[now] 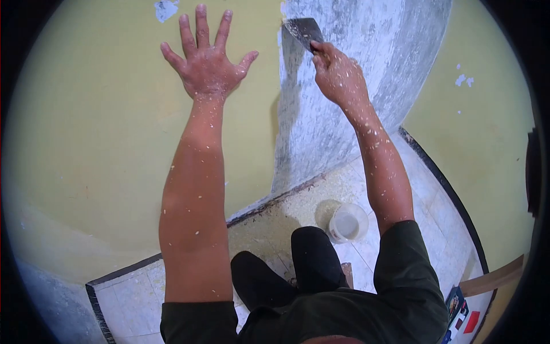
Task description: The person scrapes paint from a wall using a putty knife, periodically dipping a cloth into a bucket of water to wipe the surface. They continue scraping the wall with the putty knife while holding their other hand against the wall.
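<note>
The right hand [341, 73] grips a scraper [305, 31] at the paint [252, 126]'s right edge; the left hand [209, 70] spreads wide against the wall [326, 120]. Likely scraping; next calls for a low, firm push.

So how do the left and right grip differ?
The left grip is spread wide; the right grip is closed on a scraper.
The left grip lies palm toward the yellow paint; the right grip is in front of the grey-white patch.
Both carry pale flecks.
</note>
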### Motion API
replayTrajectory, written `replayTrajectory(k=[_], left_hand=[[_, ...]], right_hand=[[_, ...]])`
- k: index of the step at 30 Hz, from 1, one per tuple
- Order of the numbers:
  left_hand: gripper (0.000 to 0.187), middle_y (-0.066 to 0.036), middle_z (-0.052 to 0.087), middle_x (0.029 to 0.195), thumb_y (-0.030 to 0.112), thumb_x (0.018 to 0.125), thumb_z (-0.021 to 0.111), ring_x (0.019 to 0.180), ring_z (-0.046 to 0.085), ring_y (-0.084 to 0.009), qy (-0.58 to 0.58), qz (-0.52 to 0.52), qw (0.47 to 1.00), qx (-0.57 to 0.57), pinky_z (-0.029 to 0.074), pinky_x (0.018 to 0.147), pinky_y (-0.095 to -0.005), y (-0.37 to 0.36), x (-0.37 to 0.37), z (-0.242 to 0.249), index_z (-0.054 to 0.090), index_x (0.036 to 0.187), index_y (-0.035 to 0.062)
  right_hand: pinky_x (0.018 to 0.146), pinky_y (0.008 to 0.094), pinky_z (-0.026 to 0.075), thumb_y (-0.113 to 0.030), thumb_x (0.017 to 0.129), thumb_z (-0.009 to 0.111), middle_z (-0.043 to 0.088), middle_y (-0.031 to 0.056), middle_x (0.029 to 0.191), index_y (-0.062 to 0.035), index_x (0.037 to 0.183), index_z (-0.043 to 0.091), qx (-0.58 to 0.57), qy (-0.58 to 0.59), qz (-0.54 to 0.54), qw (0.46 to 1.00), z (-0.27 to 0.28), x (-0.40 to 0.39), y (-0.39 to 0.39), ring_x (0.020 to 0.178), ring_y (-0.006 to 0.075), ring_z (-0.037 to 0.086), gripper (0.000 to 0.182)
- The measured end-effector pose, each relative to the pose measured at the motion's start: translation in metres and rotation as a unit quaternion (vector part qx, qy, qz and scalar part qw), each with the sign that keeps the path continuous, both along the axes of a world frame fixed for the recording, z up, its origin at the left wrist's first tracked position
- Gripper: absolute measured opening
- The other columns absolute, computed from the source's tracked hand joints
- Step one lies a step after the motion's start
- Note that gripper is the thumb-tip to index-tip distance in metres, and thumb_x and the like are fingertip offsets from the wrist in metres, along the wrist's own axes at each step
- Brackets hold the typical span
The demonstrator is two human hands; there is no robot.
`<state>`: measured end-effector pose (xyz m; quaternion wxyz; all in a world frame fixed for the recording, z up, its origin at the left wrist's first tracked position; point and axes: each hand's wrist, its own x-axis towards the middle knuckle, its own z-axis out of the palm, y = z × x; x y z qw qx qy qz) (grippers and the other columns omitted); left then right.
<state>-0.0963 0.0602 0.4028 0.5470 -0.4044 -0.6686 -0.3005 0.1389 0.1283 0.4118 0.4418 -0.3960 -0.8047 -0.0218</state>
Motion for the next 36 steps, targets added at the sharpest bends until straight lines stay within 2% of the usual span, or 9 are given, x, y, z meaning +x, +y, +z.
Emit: replayTrajectory(k=[2, 16, 18, 20, 22, 23, 27, 31, 36], left_hand=[[0.091, 0.001, 0.018, 0.168, 0.082, 0.073, 0.061, 0.154, 0.013, -0.0306, 0.003, -0.009, 1.0, 0.002, 0.012, 0.111, -0.074, -0.001, 0.004, 0.001, 0.036, 0.153, 0.046], [0.093, 0.002, 0.019, 0.168, 0.084, 0.071, 0.061, 0.154, 0.014, -0.03, 0.036, -0.006, 0.999, 0.017, 0.012, 0.111, -0.0744, 0.001, 0.0, 0.0, 0.037, 0.153, 0.0457], [0.093, 0.001, 0.018, 0.168, 0.084, 0.071, 0.061, 0.154, 0.015, -0.03, 0.027, -0.009, 1.0, 0.014, 0.011, 0.111, -0.0745, 0.003, -0.003, -0.001, 0.037, 0.153, 0.0456], [0.093, 0.001, 0.019, 0.168, 0.084, 0.071, 0.061, 0.154, 0.015, -0.0302, 0.027, -0.017, 0.999, 0.021, 0.011, 0.111, -0.0746, 0.001, 0.0, -0.001, 0.037, 0.153, 0.0454], [0.093, 0.001, 0.019, 0.168, 0.084, 0.071, 0.061, 0.154, 0.014, -0.0304, 0.028, -0.022, 0.999, 0.025, 0.011, 0.111, -0.0746, 0.002, 0.001, 0.0, 0.038, 0.153, 0.0452], [0.093, 0.001, 0.019, 0.168, 0.084, 0.072, 0.061, 0.154, 0.015, -0.0306, 0.029, -0.016, 0.999, 0.019, 0.011, 0.111, -0.0745, 0.002, 0.001, 0.0, 0.038, 0.153, 0.045], [0.093, 0.0, 0.02, 0.168, 0.083, 0.072, 0.061, 0.154, 0.015, -0.0308, 0.026, -0.027, 0.999, 0.022, 0.011, 0.112, -0.0746, 0.0, 0.003, 0.0, 0.038, 0.153, 0.0442], [0.093, 0.0, 0.021, 0.168, 0.083, 0.072, 0.062, 0.154, 0.015, -0.0311, 0.023, -0.028, 0.999, 0.023, 0.011, 0.111, -0.0747, 0.003, 0.001, 0.0, 0.038, 0.153, 0.044], [0.093, 0.001, 0.019, 0.168, 0.083, 0.072, 0.061, 0.154, 0.016, -0.0311, 0.022, -0.014, 1.0, 0.017, 0.011, 0.112, -0.074, -0.001, 0.002, -0.001, 0.037, 0.153, 0.0446]], right_hand=[[0.086, 0.0512, 0.055, -0.024, 0.097, 0.056, 0.074, 0.013, 0.104, -0.0166, 0.128, 0.064, -0.009, 0.026, 0.01, 1.0, -0.002, -0.002, -0.003, 0.092, 0.0407, 0.069, 0.032], [0.078, 0.0517, 0.057, -0.024, 0.096, 0.057, 0.075, 0.0151, 0.095, -0.0164, 0.127, 0.063, 0.022, 0.053, 0.003, 0.998, -0.039, -0.016, 0.004, 0.085, 0.0408, 0.071, 0.033], [0.076, 0.0516, 0.057, -0.024, 0.097, 0.057, 0.075, 0.0152, 0.092, -0.016, 0.128, 0.063, 0.054, 0.056, 0.004, 0.997, -0.036, -0.019, 0.009, 0.081, 0.0416, 0.071, 0.033], [0.08, 0.0515, 0.056, -0.024, 0.097, 0.057, 0.074, 0.0164, 0.097, -0.0153, 0.126, 0.064, 0.019, 0.065, 0.018, 0.998, -0.013, -0.02, 0.01, 0.087, 0.042, 0.07, 0.032], [0.086, 0.0517, 0.055, -0.024, 0.097, 0.056, 0.073, 0.0177, 0.105, -0.0143, 0.127, 0.064, 0.101, 0.092, 0.018, 0.99, 0.017, -0.033, 0.019, 0.095, 0.0419, 0.069, 0.033], [0.09, 0.0521, 0.053, -0.024, 0.097, 0.056, 0.072, 0.0184, 0.109, -0.0134, 0.129, 0.062, 0.057, 0.107, 0.037, 0.992, 0.018, -0.03, 0.012, 0.1, 0.0418, 0.067, 0.034], [0.087, 0.053, 0.053, -0.025, 0.096, 0.057, 0.073, 0.0159, 0.107, -0.0158, 0.13, 0.062, 0.004, 0.063, 0.038, 0.997, -0.027, -0.006, 0.004, 0.095, 0.0428, 0.068, 0.035], [0.085, 0.0526, 0.054, -0.023, 0.097, 0.057, 0.074, 0.0153, 0.104, -0.0173, 0.13, 0.061, 0.018, 0.041, 0.012, 0.999, -0.001, -0.011, 0.005, 0.093, 0.0433, 0.068, 0.034], [0.086, 0.0534, 0.054, -0.024, 0.097, 0.056, 0.074, 0.0156, 0.105, -0.0168, 0.13, 0.061, -0.013, 0.035, 0.014, 0.999, -0.014, -0.011, -0.01, 0.094, 0.0424, 0.068, 0.034]])
